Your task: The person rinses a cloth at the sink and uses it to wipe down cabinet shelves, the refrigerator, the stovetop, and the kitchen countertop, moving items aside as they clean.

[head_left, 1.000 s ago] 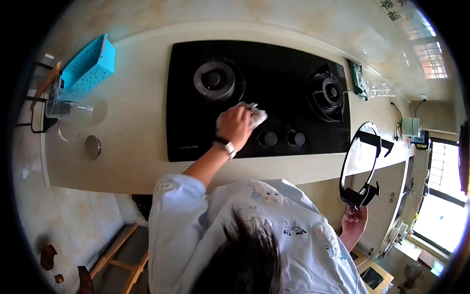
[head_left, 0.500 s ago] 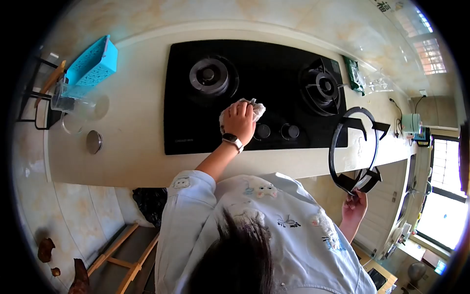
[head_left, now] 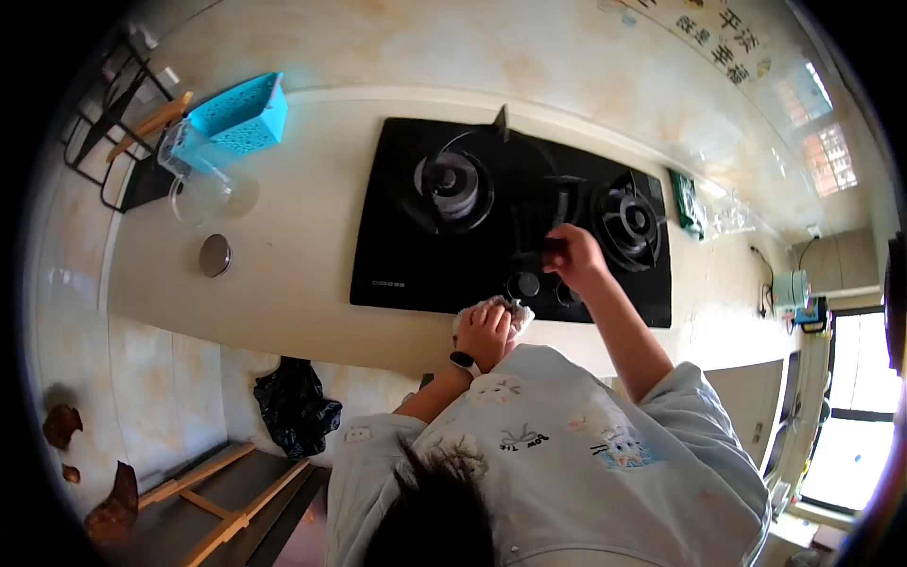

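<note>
Left hand: grip curled closed on cloth, near bench front edge. Right hand: fingers curled over stove; hold on pan support cannot be told.

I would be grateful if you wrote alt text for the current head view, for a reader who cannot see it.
A person's right hand is over a black two-burner hob near a pan support, its grip unclear; the left hand holds a cloth at the hob's front edge. A blue basket stands on the counter to the left.

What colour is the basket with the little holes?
The basket is bright turquoise blue, in the head view.
</note>
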